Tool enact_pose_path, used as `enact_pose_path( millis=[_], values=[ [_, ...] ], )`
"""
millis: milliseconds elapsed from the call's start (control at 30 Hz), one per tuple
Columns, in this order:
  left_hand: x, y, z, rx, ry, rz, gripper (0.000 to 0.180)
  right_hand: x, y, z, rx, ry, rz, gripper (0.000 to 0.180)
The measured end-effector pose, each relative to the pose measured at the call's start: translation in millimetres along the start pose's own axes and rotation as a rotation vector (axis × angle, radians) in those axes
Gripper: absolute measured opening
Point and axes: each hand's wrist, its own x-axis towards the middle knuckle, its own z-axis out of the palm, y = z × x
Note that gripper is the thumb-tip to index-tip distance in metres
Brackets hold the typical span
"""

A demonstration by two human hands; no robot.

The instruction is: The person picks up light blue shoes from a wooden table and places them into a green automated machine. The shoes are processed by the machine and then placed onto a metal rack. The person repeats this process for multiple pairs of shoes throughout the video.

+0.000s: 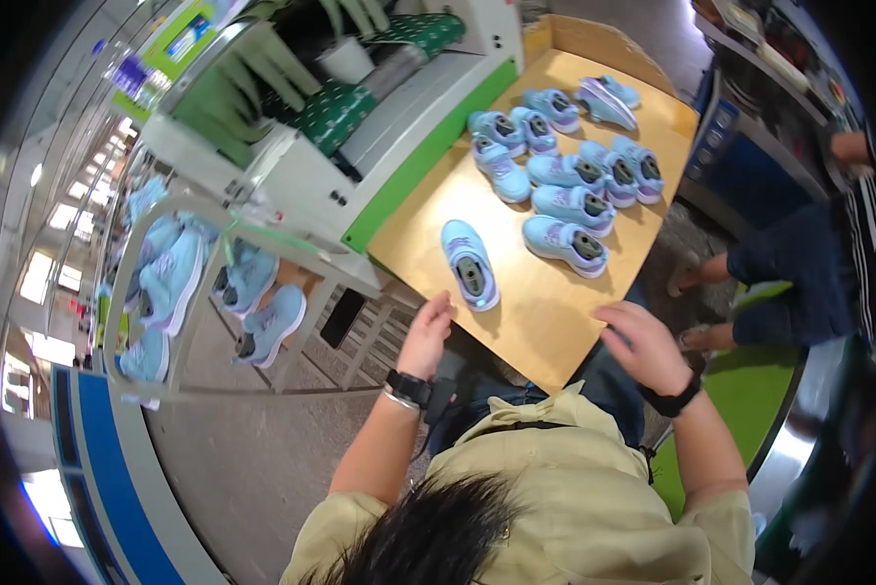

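A light blue shoe (468, 263) lies alone on the wooden table (536, 322), its opening facing up. My left hand (428, 333) hovers at the table's near-left edge just below that shoe, fingers apart and empty. My right hand (641, 343) is over the table's near-right edge, fingers curled loosely, holding nothing. Several more light blue shoes (565, 171) are grouped farther back on the table. Both wrists wear dark bands.
A white and green machine (399, 127) runs along the table's left side. A metal rack (194, 283) at left holds several blue shoes. Another person (799, 263) in dark clothes sits at right by a green mat.
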Motion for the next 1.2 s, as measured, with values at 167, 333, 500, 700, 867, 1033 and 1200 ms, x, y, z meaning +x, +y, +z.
enact_pose_path(
  millis=[167,333,500,700,867,1033,1200],
  values=[
    [-26.0,-68.9,-8.8,0.906,-0.036,0.505,0.054,109.8,-45.6,104.0,0.197,-0.100,-0.188,0.072],
    [-41.1,-20.4,12.1,1.163,-0.132,0.360,0.060,143.4,-17.6,182.1,0.273,0.016,-0.089,0.080],
    [-53.5,11.0,9.5,1.181,-0.212,0.214,0.063,145.0,-15.6,178.6,0.368,-0.058,-0.094,0.076],
    [-43.4,9.8,0.3,1.254,-0.293,0.229,0.068,147.3,-10.9,180.8,0.351,-0.067,-0.117,0.078],
    [-40.3,2.7,5.4,1.324,-0.253,0.261,0.069,144.8,-8.6,182.7,0.324,-0.059,-0.122,0.079],
    [-39.4,0.2,8.0,1.372,-0.240,0.271,0.072,142.7,-12.3,181.1,0.324,-0.065,-0.100,0.078],
    [-35.4,-1.4,3.1,1.441,-0.241,0.333,0.071,141.9,-17.9,179.9,0.335,-0.037,-0.090,0.076]
  ],
)
